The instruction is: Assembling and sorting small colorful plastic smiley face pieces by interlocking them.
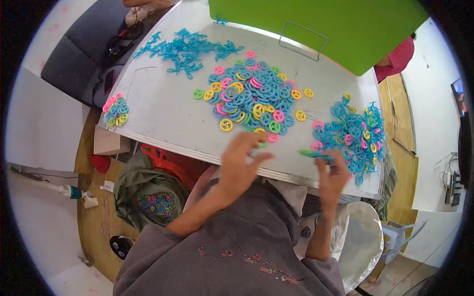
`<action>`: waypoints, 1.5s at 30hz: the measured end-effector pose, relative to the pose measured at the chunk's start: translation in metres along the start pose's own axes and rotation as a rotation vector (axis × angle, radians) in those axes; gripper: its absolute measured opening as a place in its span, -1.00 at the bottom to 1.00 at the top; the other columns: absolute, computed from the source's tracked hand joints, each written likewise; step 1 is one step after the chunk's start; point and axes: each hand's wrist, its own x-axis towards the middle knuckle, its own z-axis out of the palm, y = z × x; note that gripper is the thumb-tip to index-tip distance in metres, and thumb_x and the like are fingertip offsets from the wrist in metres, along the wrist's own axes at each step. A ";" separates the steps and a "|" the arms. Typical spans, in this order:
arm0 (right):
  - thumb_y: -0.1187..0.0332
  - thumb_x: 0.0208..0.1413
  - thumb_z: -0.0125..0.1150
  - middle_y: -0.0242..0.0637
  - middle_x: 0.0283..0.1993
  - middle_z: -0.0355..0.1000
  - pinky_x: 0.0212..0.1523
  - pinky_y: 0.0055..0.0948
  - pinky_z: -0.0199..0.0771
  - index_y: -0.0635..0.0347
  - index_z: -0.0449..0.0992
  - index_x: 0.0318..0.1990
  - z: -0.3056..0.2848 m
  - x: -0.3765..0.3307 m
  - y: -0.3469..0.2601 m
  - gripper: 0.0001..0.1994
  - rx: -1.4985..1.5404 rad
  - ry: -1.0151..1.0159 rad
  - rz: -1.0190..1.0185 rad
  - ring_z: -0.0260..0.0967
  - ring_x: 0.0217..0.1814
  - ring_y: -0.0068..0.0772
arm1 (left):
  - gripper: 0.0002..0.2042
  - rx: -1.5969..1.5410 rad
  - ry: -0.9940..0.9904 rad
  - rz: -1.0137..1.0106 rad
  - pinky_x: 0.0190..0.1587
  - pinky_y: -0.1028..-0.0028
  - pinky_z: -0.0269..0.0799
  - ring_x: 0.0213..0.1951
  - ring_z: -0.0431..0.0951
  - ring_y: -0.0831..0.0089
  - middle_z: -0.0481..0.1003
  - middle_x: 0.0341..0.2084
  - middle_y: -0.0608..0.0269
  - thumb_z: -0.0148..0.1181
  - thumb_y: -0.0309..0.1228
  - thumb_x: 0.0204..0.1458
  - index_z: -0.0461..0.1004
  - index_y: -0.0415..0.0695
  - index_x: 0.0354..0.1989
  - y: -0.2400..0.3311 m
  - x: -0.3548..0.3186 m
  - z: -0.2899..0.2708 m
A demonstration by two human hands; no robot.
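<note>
Small ring cluster: pink, blue, green and yellow rings [116,109] at the table's [163,106] left corner.
Blue stem heap: loose blue stems [190,49] toward the far left.
Left hand: the left hand [242,158] is over the near edge; thumb and fingers stand apart. Contact with the green ring [261,144] beside the fingertips cannot be told.
Step in hand (judged): selecting one ring from the near side of the multicoloured ring heap [256,93].
Next move calls for (judged): closing left thumb and fingertips on a single ring while the right hand keeps its part steady.
Green-and-blue piece: the piece [312,154] is raised between the ring heap and the mixed heap.
Long axis: roughly left to right; green end points left, blue end toward the right fingertips.
Right hand: the right hand [333,175] pinches the piece's blue end, fingers narrow.
Mixed heap: blue stems with coloured rings [353,133], right end.
</note>
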 end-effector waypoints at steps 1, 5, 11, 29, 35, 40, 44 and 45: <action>0.60 0.02 0.23 -0.40 -0.26 0.35 -0.30 -0.63 0.29 0.29 0.47 -0.27 -0.015 0.006 0.004 -0.88 0.046 0.048 0.070 0.29 -0.34 -0.63 | -0.73 0.109 0.104 -0.001 -0.32 0.41 0.41 -0.36 0.46 0.35 0.46 -0.34 0.16 0.23 -0.61 -0.09 0.48 -0.16 -0.16 -0.004 0.005 -0.013; 0.49 0.01 0.29 -0.31 -0.35 0.36 -0.33 -0.52 0.29 0.30 0.50 -0.31 -0.073 0.034 0.045 -0.88 -0.168 0.116 0.106 0.27 -0.34 -0.53 | -0.77 0.458 0.394 -0.017 -0.23 0.31 0.34 -0.29 0.41 0.24 0.42 -0.33 0.12 0.21 -0.57 -0.07 0.49 -0.15 -0.18 -0.044 0.042 -0.067; 0.36 0.04 0.31 -0.34 -0.32 0.43 -0.31 -0.49 0.36 0.29 0.57 -0.26 -0.072 0.042 0.046 -0.82 -0.542 0.219 0.018 0.37 -0.36 -0.54 | -0.78 0.749 0.389 0.199 -0.25 0.28 0.40 -0.34 0.45 0.19 0.44 -0.33 0.09 0.22 -0.49 -0.03 0.50 -0.13 -0.16 -0.113 0.126 -0.118; 0.53 0.08 0.21 -0.37 -0.18 0.39 -0.39 -0.63 0.30 0.23 0.54 -0.22 -0.028 0.020 -0.002 -0.89 -0.352 0.446 -0.151 0.30 -0.33 -0.61 | -0.75 0.765 0.185 0.002 -0.23 0.31 0.42 -0.33 0.52 0.18 0.47 -0.35 0.04 0.29 -0.40 -0.06 0.51 -0.21 -0.19 -0.125 0.143 -0.135; 0.61 0.06 0.19 -0.32 -0.20 0.39 -0.35 -0.62 0.33 0.28 0.53 -0.24 -0.014 0.013 -0.012 -0.88 -0.256 0.357 -0.214 0.30 -0.28 -0.58 | -0.77 0.731 0.196 -0.003 -0.27 0.35 0.42 -0.37 0.53 0.21 0.52 -0.41 0.06 0.24 -0.47 -0.04 0.53 -0.22 -0.17 -0.135 0.137 -0.145; 0.64 0.06 0.17 -0.32 -0.22 0.39 -0.32 -0.64 0.34 0.29 0.52 -0.23 -0.004 0.006 -0.017 -0.87 -0.184 0.305 -0.223 0.33 -0.24 -0.57 | -0.81 0.594 0.324 0.101 -0.31 0.44 0.48 -0.34 0.55 0.35 0.52 -0.38 0.11 0.18 -0.50 0.04 0.53 -0.22 -0.16 -0.092 0.124 -0.131; 0.55 -0.02 0.26 -0.23 -0.10 0.44 -0.09 -0.46 0.39 0.26 0.49 -0.09 0.026 0.003 -0.049 -0.72 -0.029 -0.025 -0.104 0.41 -0.10 -0.42 | -0.84 0.169 0.245 0.064 -0.32 0.52 0.52 -0.31 0.53 0.45 0.45 -0.28 0.19 0.12 -0.61 0.08 0.50 -0.30 -0.16 -0.019 0.072 -0.089; 0.53 -0.04 0.28 -0.20 -0.04 0.44 -0.05 -0.42 0.38 0.26 0.48 -0.06 0.035 0.006 -0.059 -0.67 0.030 -0.074 -0.124 0.41 -0.05 -0.39 | -0.83 0.115 0.179 0.067 -0.31 0.51 0.52 -0.31 0.53 0.45 0.45 -0.28 0.18 0.11 -0.63 0.08 0.49 -0.31 -0.15 -0.009 0.059 -0.078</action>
